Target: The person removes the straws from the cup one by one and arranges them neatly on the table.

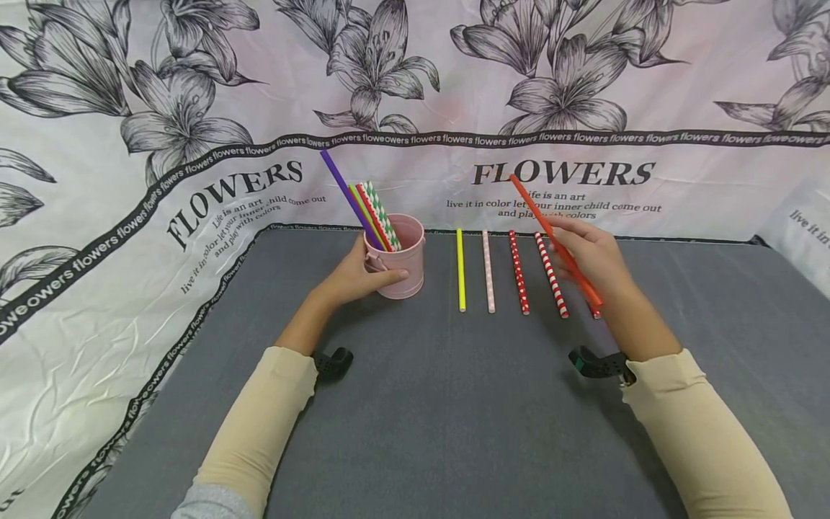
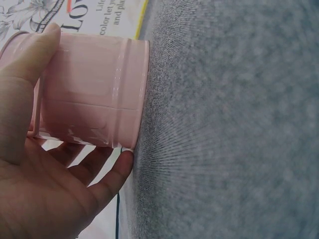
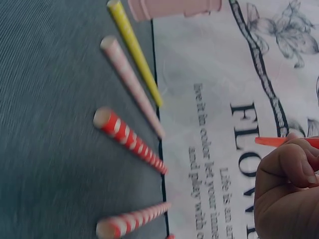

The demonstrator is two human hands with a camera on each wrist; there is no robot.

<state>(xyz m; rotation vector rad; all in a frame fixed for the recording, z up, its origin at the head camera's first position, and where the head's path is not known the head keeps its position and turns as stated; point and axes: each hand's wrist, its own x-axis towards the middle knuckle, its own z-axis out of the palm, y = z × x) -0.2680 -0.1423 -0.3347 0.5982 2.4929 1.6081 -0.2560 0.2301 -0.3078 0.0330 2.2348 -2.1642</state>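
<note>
My left hand (image 1: 350, 277) grips a small pink bucket (image 1: 411, 268) by its side, the thumb across the front in the left wrist view. Several straws lean in the bucket, among them a purple straw (image 1: 342, 182) and a green-and-white straw (image 1: 377, 210). In my right hand (image 1: 599, 263) an orange straw (image 1: 533, 207) is pinched, tilted above the table. Below that hand lies a red-and-white striped straw (image 1: 551, 275); one more red-and-white straw (image 1: 595, 313) is mostly hidden by the hand. The right wrist view shows curled fingers around the orange straw (image 3: 269, 141).
Left of the striped straw, a red straw with white dots (image 1: 519, 272), a pale pink straw (image 1: 488, 271) and a yellow straw (image 1: 461, 270) lie in a row on the grey tabletop (image 1: 447, 411). A flower-printed cloth (image 1: 415, 184) rises behind the table.
</note>
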